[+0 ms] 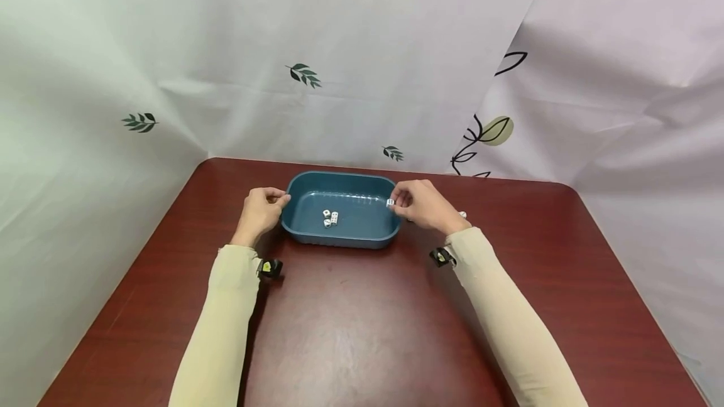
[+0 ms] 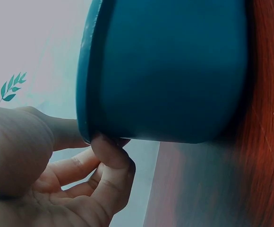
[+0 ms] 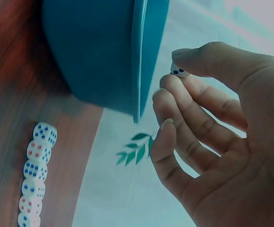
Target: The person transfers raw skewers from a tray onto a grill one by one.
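Note:
A blue rectangular tray (image 1: 339, 242) with raised walls stands near the table's far edge. Several white dice (image 1: 334, 218) lie together on its floor, left of the middle. My left hand (image 1: 263, 211) pinches the tray's left rim between thumb and fingers. Over the right rim, my right hand (image 1: 421, 204) holds a white die (image 3: 179, 71) between thumb and fingertips. In the right wrist view, blue pips show on that die; its other faces are covered by the fingers.
A row of white dice (image 3: 35, 170) with red and blue pips lies on the table right of the tray, mostly hidden by my right arm in the head view. The reddish-brown table (image 1: 351, 325) meets white leaf-printed cloth (image 1: 351, 118) behind.

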`<state>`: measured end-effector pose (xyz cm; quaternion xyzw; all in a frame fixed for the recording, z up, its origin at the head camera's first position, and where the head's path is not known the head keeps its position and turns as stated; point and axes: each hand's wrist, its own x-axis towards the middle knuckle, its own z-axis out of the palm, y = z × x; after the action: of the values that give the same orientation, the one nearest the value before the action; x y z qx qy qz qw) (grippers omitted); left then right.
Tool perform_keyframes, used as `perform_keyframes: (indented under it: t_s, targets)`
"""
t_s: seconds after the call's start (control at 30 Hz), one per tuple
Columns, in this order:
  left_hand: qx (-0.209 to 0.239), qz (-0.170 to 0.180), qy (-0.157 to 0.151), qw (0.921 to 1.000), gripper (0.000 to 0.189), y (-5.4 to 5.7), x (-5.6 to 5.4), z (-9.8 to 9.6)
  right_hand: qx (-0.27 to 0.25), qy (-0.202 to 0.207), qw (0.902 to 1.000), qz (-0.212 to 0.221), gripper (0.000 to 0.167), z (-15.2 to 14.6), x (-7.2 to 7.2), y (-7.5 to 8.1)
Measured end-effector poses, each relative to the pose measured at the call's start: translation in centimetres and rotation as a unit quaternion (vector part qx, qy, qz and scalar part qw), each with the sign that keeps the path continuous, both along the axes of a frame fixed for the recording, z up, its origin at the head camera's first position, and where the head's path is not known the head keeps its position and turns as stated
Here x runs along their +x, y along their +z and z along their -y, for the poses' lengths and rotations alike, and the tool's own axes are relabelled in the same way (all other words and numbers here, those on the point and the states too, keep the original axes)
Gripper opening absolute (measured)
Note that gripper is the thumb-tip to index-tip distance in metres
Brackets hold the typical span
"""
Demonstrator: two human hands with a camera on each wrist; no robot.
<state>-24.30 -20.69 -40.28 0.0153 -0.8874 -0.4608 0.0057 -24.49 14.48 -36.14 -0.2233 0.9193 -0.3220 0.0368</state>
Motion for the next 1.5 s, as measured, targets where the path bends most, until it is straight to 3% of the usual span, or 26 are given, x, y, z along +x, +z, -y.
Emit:
perform_keyframes:
  t_s: [0.6,1.5]
  targets:
    - [-0.009,-0.005,-0.004,0.9999,0.034,-0.4,0.2,0.1,-0.017,-0.043,0.9988,-0.014,0.006,-5.1,0.4,-1.3]
    - [-0.011,0.002,-0.005,0.9999,0.035,-0.3,0.1,0.0,0.004,-0.087,0.9959,-0.025,0.006,-10.9,-0.8,-2.5]
